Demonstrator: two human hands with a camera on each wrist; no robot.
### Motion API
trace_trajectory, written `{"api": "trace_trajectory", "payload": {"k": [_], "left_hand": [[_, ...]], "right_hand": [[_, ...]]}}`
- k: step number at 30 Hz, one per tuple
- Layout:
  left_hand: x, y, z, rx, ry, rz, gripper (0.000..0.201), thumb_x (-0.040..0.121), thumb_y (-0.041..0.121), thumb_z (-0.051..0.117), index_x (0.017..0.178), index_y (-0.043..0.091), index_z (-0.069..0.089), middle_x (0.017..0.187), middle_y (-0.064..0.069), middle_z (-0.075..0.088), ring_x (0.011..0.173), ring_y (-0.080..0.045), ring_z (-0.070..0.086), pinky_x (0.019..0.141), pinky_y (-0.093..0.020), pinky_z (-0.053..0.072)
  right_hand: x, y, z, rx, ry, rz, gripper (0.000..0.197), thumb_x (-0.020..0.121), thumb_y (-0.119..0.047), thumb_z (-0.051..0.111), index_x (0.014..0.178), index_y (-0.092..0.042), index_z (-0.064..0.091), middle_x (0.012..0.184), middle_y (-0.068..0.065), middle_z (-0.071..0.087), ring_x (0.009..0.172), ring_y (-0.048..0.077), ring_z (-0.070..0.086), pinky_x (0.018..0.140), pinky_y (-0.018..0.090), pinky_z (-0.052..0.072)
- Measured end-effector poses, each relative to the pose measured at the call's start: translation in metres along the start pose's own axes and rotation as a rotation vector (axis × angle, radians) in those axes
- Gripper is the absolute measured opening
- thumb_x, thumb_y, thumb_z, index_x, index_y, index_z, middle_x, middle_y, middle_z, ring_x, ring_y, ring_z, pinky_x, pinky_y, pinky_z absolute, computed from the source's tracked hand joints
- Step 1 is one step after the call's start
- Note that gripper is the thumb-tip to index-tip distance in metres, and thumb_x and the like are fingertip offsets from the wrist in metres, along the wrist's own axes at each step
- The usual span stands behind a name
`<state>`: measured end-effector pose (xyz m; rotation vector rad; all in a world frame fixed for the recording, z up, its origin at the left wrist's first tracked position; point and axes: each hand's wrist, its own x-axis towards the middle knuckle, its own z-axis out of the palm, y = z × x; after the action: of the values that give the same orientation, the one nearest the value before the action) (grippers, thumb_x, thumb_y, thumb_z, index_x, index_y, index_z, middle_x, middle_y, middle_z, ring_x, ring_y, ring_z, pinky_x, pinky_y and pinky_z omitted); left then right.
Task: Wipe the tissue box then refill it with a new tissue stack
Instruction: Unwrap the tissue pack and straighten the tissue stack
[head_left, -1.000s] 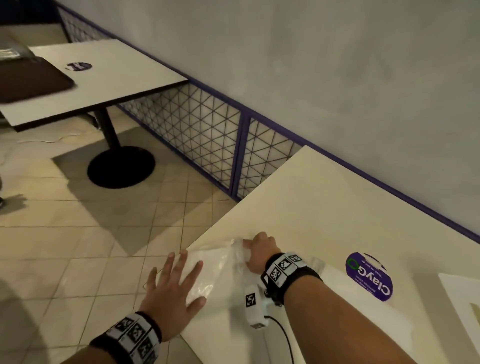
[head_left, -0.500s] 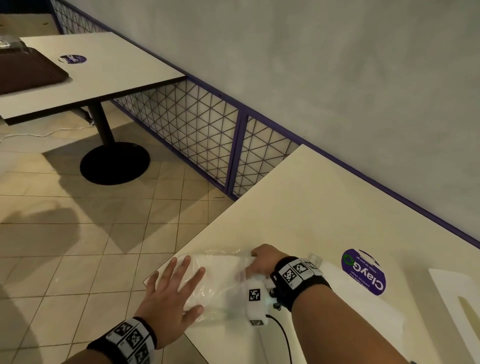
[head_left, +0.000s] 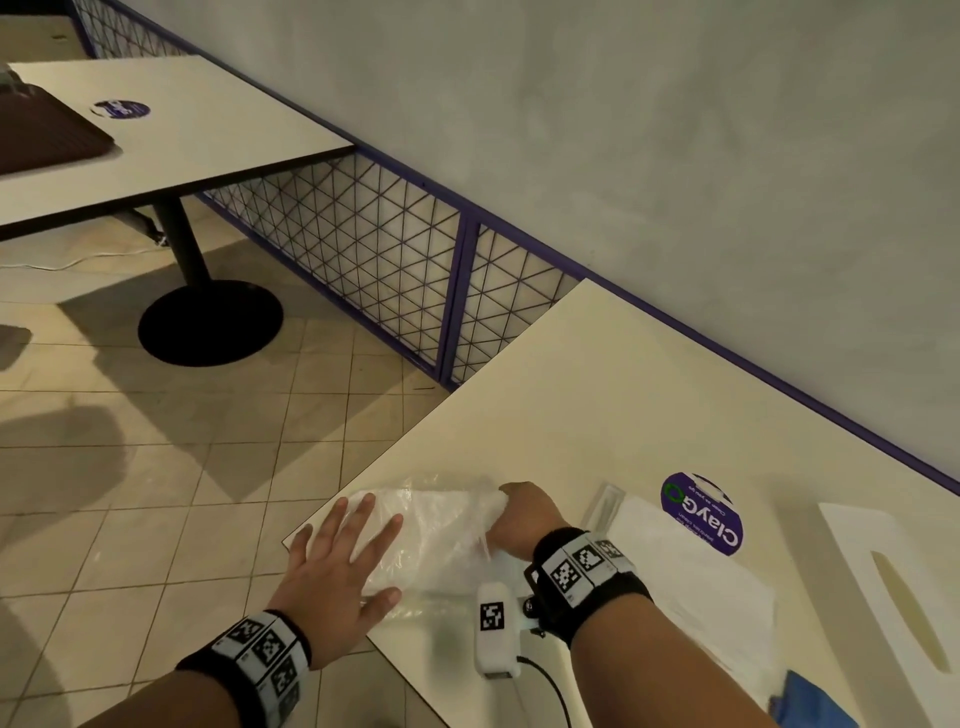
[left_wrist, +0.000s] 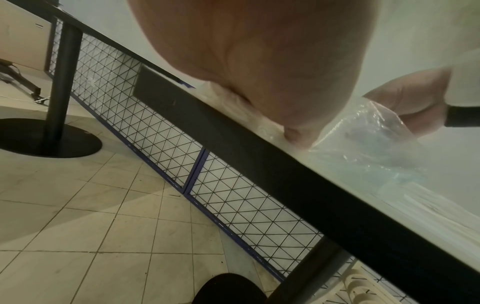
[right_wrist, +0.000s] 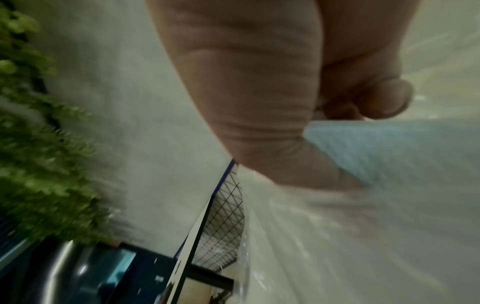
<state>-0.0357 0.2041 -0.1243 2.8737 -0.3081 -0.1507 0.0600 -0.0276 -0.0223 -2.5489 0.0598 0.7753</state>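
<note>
A new tissue stack in clear plastic wrap (head_left: 441, 530) lies at the near left corner of the cream table (head_left: 597, 395). My left hand (head_left: 337, 561) presses flat on its left half, fingers spread. At the wrap's right end my right hand (head_left: 519, 512) has its fingers curled, bunching the plastic. The left wrist view shows my palm (left_wrist: 259, 61) on the crinkled wrap (left_wrist: 363, 144), with the right hand (left_wrist: 415, 102) beyond. The right wrist view is blurred, showing curled fingers (right_wrist: 376, 98) over plastic (right_wrist: 337, 236). The white tissue box (head_left: 893, 587) lies at the right edge, its slot facing up.
A white sheet (head_left: 691, 566) lies between the pack and the box, beside a purple sticker (head_left: 701, 512). A blue cloth (head_left: 810, 701) shows at the bottom right. A purple mesh rail (head_left: 415, 270) lines the grey wall. Another table (head_left: 182, 130) stands at the far left over tiled floor.
My left hand has slid a little further onto the pack and stays flat. The right hand keeps its grip on the wrap's right end, and the pack lies flatter.
</note>
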Motion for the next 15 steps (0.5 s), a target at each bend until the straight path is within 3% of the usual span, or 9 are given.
{"api": "trace_trajectory", "payload": {"k": [2,4,7,9,11,15], "left_hand": [[-0.001,0.001,-0.001,0.008,0.001,-0.022,0.076,0.084,0.072,0.026,0.147,0.044,-0.007,0.160,0.001,-0.002,0.144,-0.022,-0.010,0.110,-0.056,0.015],[-0.003,0.002,-0.002,0.012,-0.004,-0.046,0.075,0.085,0.073,0.023,0.148,0.043,-0.003,0.160,0.000,0.005,0.144,-0.023,-0.004,0.108,-0.057,0.021],[-0.007,0.006,-0.005,0.020,-0.012,-0.068,0.069,0.087,0.071,0.017,0.148,0.044,0.002,0.159,-0.001,0.011,0.144,-0.024,0.005,0.105,-0.058,0.029],[-0.010,0.008,-0.008,0.029,-0.017,-0.091,0.064,0.089,0.068,0.015,0.148,0.045,0.006,0.158,-0.002,0.017,0.142,-0.025,0.013,0.102,-0.057,0.034],[-0.011,0.010,-0.011,0.038,-0.034,-0.122,0.060,0.091,0.065,0.014,0.148,0.045,0.011,0.156,-0.002,0.027,0.139,-0.026,0.021,0.099,-0.056,0.038],[-0.010,0.009,-0.011,0.079,-0.080,-0.146,0.060,0.090,0.065,0.017,0.146,0.045,0.020,0.151,-0.001,0.038,0.136,-0.024,0.026,0.095,-0.056,0.040]], "right_hand": [[-0.006,0.000,0.005,0.079,0.088,0.023,0.026,0.063,-0.010,0.073,0.088,-0.009,0.064,0.088,0.003,0.066,0.087,0.023,0.065,0.070,0.028,0.055],[-0.012,0.001,0.010,0.228,0.107,0.085,0.021,0.064,-0.020,0.074,0.079,-0.009,0.064,0.073,0.000,0.064,0.069,0.018,0.062,0.057,0.025,0.052],[-0.024,0.005,0.014,0.340,-0.046,0.209,0.029,0.071,-0.035,0.074,0.082,-0.010,0.064,0.070,-0.001,0.060,0.059,0.013,0.055,0.043,0.020,0.041],[-0.030,0.009,0.015,0.333,-0.096,0.171,0.017,0.079,-0.029,0.067,0.081,-0.014,0.059,0.070,-0.002,0.057,0.055,0.010,0.050,0.039,0.017,0.036],[-0.034,0.011,0.011,0.405,-0.038,0.120,0.010,0.082,-0.023,0.064,0.082,-0.013,0.059,0.068,-0.002,0.055,0.049,0.010,0.047,0.033,0.016,0.031],[-0.045,0.016,-0.010,0.570,0.128,0.152,0.026,0.077,-0.019,0.069,0.092,0.000,0.064,0.063,0.004,0.052,0.042,0.014,0.041,0.036,0.017,0.026]]}}
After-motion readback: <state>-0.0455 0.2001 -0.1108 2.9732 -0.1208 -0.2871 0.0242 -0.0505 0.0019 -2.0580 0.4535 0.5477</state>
